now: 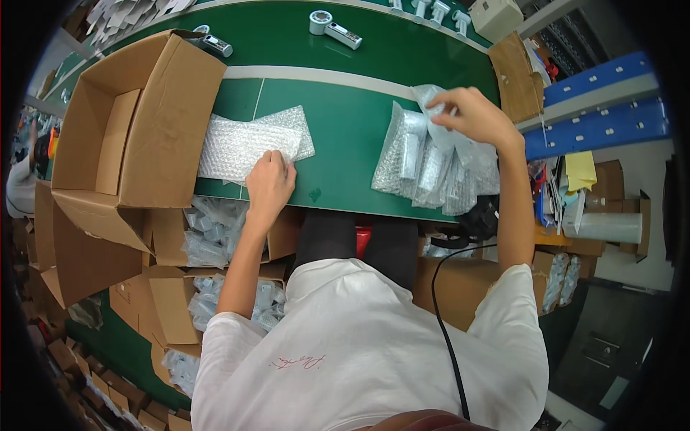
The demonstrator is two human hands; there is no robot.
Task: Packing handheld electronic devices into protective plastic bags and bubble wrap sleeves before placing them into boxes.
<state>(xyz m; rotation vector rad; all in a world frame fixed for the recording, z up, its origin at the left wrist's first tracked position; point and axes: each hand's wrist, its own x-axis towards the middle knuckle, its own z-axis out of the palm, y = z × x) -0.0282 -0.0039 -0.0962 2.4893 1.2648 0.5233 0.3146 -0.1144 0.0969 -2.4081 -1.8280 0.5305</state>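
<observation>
Bubble wrap (237, 147) lay flat left of centre on the green table (338, 172). Left hand (272, 179) had fingertips pinched at its right edge. Right hand (471, 115), upper right, curled over the wrapped devices (431, 161); couldn't tell if it gripped film. Doing it well, I'd say, meant separating one layer and moving units by the body. Open carton (172, 122) stood upper left.
</observation>
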